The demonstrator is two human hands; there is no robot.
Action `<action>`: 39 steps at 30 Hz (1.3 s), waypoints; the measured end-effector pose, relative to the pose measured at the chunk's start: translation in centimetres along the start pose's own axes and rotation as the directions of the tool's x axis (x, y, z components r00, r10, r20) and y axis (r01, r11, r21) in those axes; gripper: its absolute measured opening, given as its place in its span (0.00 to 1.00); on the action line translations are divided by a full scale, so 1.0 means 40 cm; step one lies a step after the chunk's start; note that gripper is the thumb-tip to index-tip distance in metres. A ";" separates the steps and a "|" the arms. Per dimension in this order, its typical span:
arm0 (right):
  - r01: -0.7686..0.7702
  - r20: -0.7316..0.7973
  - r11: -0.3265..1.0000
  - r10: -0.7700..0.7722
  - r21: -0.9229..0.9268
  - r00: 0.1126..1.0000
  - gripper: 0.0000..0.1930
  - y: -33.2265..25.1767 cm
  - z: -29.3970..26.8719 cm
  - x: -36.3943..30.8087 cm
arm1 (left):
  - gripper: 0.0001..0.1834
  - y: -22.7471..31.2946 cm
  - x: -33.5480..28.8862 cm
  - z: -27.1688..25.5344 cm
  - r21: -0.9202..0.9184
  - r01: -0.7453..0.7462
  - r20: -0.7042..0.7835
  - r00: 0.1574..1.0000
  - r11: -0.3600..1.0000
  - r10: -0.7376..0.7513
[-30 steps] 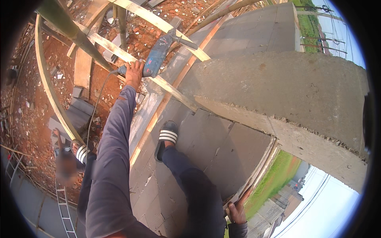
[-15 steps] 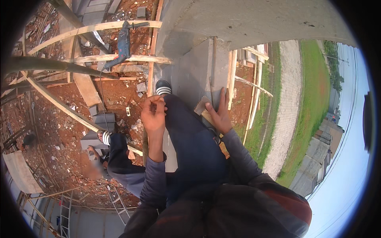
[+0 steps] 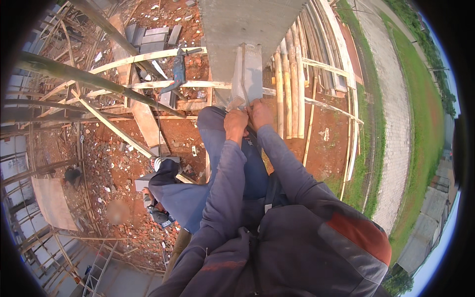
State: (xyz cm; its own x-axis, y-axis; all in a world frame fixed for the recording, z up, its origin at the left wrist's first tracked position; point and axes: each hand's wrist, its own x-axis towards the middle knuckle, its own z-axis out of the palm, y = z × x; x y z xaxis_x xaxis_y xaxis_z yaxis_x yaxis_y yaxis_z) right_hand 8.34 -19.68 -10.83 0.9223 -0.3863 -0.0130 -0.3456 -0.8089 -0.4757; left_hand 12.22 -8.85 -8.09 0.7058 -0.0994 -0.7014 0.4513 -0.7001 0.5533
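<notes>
A thin brown rod [image 3: 243, 69] lies lengthwise on the grey concrete ledge [image 3: 254, 69], running from the wall toward me. My right hand [image 3: 261, 114] is closed at its near end, fingers curled round it. Right beside it, my left hand [image 3: 235, 123] is curled closed over my thigh; whatever its fingers hold is hidden. A small tan block [image 3: 236, 103] rests just beyond the left knuckles, between the hands and the ledge. My dark-trousered leg [image 3: 212, 126] is bent along the left side of the hands.
A power drill [image 3: 178, 72] hangs among wooden battens [image 3: 148, 85] at left, its cable trailing down. Thick poles [image 3: 89, 81] cross above rubble far below. Stacked bamboo poles [image 3: 295, 94] lie at right. A person's hand and tool [image 3: 159, 216] show below my foot.
My left hand has come down and right, from raised to beside the right hand. The right hand has gone from spread fingers to closed on the rod. The whole view has shifted.
</notes>
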 end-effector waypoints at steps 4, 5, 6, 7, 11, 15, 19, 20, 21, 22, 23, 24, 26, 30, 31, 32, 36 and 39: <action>-0.019 0.014 1.000 0.019 -0.015 1.000 0.10 0.052 0.004 0.002 | 0.27 -0.006 0.023 0.006 -0.193 0.086 0.115 0.991 0.977 -0.064; -0.004 0.001 1.000 0.004 0.023 1.000 0.12 0.057 -0.007 -0.002 | 0.26 -0.015 0.037 0.010 -0.260 0.108 0.143 0.987 0.959 -0.072; 0.010 -0.003 0.998 -0.010 0.062 1.000 0.13 0.056 -0.022 -0.014 | 0.26 -0.025 0.031 0.012 -0.304 0.105 0.117 0.990 0.947 -0.072; 0.027 -0.011 0.995 -0.026 0.099 1.000 0.14 0.047 -0.051 -0.018 | 0.25 -0.027 0.019 0.009 -0.349 0.096 0.090 0.994 0.932 -0.068; -0.044 -0.138 0.936 0.098 0.350 0.986 0.16 0.018 -0.132 -0.006 | 0.25 -0.063 -0.014 -0.021 -0.496 0.012 -0.107 0.991 0.868 -0.075; -0.131 -0.062 0.840 0.192 0.527 0.979 0.16 0.183 -0.058 0.237 | 0.27 -0.056 -0.075 -0.010 -0.758 -0.107 -0.154 0.988 0.643 -0.016; -0.324 0.200 0.576 0.269 0.751 0.942 0.18 0.103 -0.002 0.342 | 0.29 -0.135 -0.066 -0.059 -0.849 -0.182 -0.176 0.983 0.496 0.060; -0.326 0.208 0.502 0.277 0.801 0.938 0.20 0.078 0.011 0.349 | 0.28 -0.151 -0.065 -0.073 -0.847 -0.196 -0.186 0.980 0.493 0.071; -0.333 0.210 0.464 0.296 0.821 0.932 0.21 0.068 0.025 0.361 | 0.28 -0.163 -0.063 -0.081 -0.847 -0.209 -0.195 0.977 0.489 0.082; -0.338 0.213 0.426 0.315 0.839 0.925 0.22 0.063 0.042 0.380 | 0.27 -0.171 -0.062 -0.088 -0.831 -0.206 -0.191 0.978 0.516 0.082; -0.342 0.216 0.387 0.333 0.856 0.918 0.24 0.058 0.057 0.405 | 0.27 -0.179 -0.062 -0.094 -0.815 -0.202 -0.188 0.979 0.544 0.083; -0.286 0.113 0.520 0.339 0.805 0.934 0.25 0.161 0.070 0.457 | 0.27 -0.154 -0.061 -0.060 -0.809 -0.182 -0.142 0.983 0.559 0.115; -0.268 0.066 0.509 0.379 0.818 0.923 0.22 0.190 0.108 0.485 | 0.26 -0.155 -0.067 -0.059 -0.792 -0.173 -0.125 0.985 0.585 0.121; -0.283 0.107 0.583 0.318 0.761 0.942 0.13 0.151 0.117 0.496 | 0.25 -0.166 -0.077 -0.082 -0.815 -0.186 -0.140 0.982 0.549 0.125; -0.306 0.157 0.465 0.332 0.831 0.930 0.11 0.121 0.117 0.482 | 0.24 -0.177 -0.071 -0.087 -0.819 -0.192 -0.146 0.981 0.541 0.127; -0.326 0.209 0.337 0.340 0.883 0.917 0.09 0.089 0.120 0.466 | 0.24 -0.187 -0.064 -0.092 -0.823 -0.197 -0.150 0.980 0.533 0.130; -0.391 0.384 -0.017 0.229 0.920 0.895 0.17 0.123 0.109 0.469 | 0.19 -0.184 -0.058 -0.079 -0.907 -0.162 -0.094 0.978 0.388 0.187; -0.385 0.402 -0.117 0.195 0.915 0.895 0.12 0.149 0.110 0.481 | 0.16 -0.191 -0.059 -0.075 -0.965 -0.141 -0.077 0.958 0.222 0.275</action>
State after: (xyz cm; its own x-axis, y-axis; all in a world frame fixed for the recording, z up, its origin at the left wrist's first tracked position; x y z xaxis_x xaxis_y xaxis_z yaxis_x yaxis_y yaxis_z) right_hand 24.77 -29.98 -17.81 0.8277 -0.3250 -0.4575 -0.1565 0.6491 -0.7444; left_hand 8.72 -1.15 -9.31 0.8424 -0.2340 -0.4854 0.5276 0.5408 0.6551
